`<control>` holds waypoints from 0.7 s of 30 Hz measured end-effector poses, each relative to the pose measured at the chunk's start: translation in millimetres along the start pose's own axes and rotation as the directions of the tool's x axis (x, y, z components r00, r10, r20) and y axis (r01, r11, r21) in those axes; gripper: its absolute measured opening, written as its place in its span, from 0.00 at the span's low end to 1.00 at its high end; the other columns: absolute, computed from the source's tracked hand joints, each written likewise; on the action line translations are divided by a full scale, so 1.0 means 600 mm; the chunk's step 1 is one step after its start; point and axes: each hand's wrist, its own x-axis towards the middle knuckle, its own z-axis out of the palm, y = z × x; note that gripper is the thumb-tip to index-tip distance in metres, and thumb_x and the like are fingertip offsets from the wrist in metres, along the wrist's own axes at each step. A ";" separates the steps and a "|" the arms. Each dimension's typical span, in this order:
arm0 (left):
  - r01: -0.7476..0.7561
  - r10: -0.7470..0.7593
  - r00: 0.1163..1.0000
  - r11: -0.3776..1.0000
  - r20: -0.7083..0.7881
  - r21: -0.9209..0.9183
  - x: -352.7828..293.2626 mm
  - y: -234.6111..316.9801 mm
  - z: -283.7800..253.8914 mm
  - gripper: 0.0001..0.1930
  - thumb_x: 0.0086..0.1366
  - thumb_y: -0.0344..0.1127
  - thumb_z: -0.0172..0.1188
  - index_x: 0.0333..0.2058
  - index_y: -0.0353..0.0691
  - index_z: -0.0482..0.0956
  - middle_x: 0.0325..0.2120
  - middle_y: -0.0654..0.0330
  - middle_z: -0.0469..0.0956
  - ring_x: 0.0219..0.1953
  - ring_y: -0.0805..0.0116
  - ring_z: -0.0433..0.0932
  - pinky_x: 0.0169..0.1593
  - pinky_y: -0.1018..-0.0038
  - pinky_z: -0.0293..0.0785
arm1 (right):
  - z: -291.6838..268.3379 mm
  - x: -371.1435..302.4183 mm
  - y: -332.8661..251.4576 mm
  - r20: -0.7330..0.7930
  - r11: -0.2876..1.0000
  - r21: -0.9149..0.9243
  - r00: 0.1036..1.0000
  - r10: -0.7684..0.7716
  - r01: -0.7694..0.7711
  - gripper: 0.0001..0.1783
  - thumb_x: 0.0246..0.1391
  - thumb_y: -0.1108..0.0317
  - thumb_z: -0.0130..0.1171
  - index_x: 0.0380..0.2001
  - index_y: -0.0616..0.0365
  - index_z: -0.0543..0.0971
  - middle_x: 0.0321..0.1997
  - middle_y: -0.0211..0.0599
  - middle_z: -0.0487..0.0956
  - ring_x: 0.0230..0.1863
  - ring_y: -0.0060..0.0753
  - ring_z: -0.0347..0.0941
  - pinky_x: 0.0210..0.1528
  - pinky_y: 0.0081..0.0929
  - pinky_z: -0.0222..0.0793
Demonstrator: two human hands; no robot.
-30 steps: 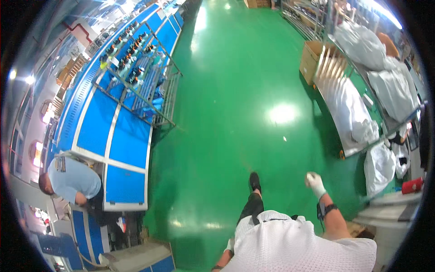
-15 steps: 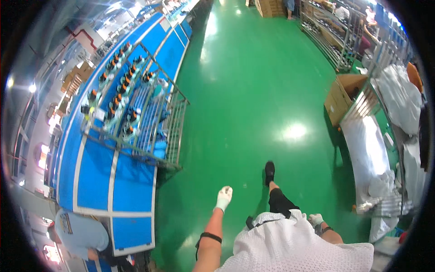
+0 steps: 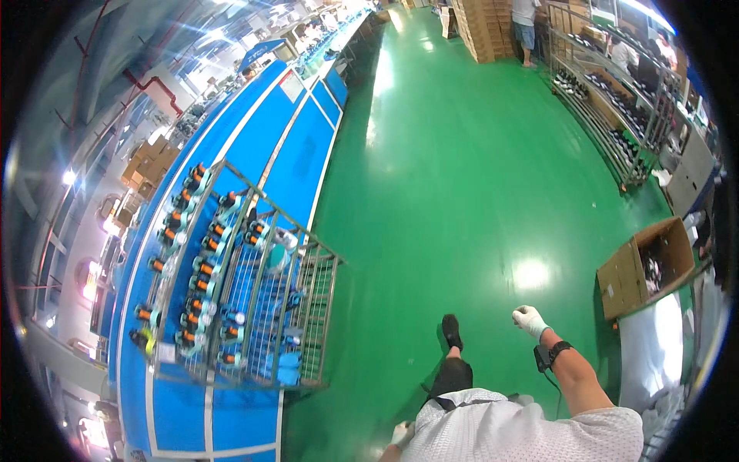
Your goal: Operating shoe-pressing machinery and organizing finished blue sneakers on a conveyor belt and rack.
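My right hand [image 3: 530, 320], in a white glove, is held out ahead over the green floor [image 3: 431, 208]. Its fingers are curled in, and nothing shows in them. A dark strapped device [image 3: 550, 356] sits on that wrist. Down by the hem of my pale shirt [image 3: 508, 431] is my left hand [image 3: 402, 433], also gloved in white; its fingers are too hidden to read. Neither hand touches a rack or a box. Left of me stands a metal rack [image 3: 327, 308] carrying rows of shoes [image 3: 202, 285] in black, orange and light teal.
A long blue-panelled workbench or line [image 3: 246, 420] runs along the left side. On the right, an open cardboard box [image 3: 622, 283] stands near a shiny silver sheet [image 3: 650, 346]. Farther on are shelf racks of shoes [image 3: 616, 100], stacked cartons [image 3: 485, 31] and a standing person [image 3: 526, 27].
I have moved forward, so the shoe rack and the cardboard box appear nearer. My right hand has swung forward and my left hand has swung back beside my body.
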 end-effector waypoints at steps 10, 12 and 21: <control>-0.357 0.403 0.879 0.910 -0.254 0.209 0.580 0.385 -0.262 0.19 0.67 0.51 0.53 0.43 0.42 0.81 0.42 0.42 0.80 0.48 0.41 0.76 0.54 0.54 0.73 | -0.020 0.343 -0.009 0.080 0.843 -0.193 0.849 0.523 -0.502 0.14 0.52 0.67 0.58 0.37 0.67 0.79 0.32 0.46 0.81 0.24 0.32 0.76 0.27 0.33 0.73; -0.337 0.349 0.924 0.936 -0.157 0.100 0.682 0.642 -0.394 0.21 0.67 0.52 0.54 0.44 0.41 0.81 0.43 0.43 0.81 0.47 0.43 0.79 0.54 0.55 0.74 | -0.039 0.397 -0.016 0.072 0.840 -0.072 0.837 0.542 -0.538 0.10 0.52 0.67 0.56 0.33 0.64 0.77 0.26 0.41 0.77 0.22 0.35 0.74 0.25 0.37 0.71; -0.516 0.508 0.856 0.852 -0.097 -0.085 1.069 1.262 -0.620 0.20 0.69 0.43 0.55 0.47 0.28 0.78 0.38 0.50 0.82 0.38 0.62 0.82 0.44 0.71 0.78 | -0.094 0.833 -0.143 -0.141 0.691 -0.270 0.737 0.661 -0.671 0.24 0.44 0.55 0.58 0.40 0.62 0.84 0.44 0.55 0.83 0.48 0.56 0.80 0.50 0.44 0.76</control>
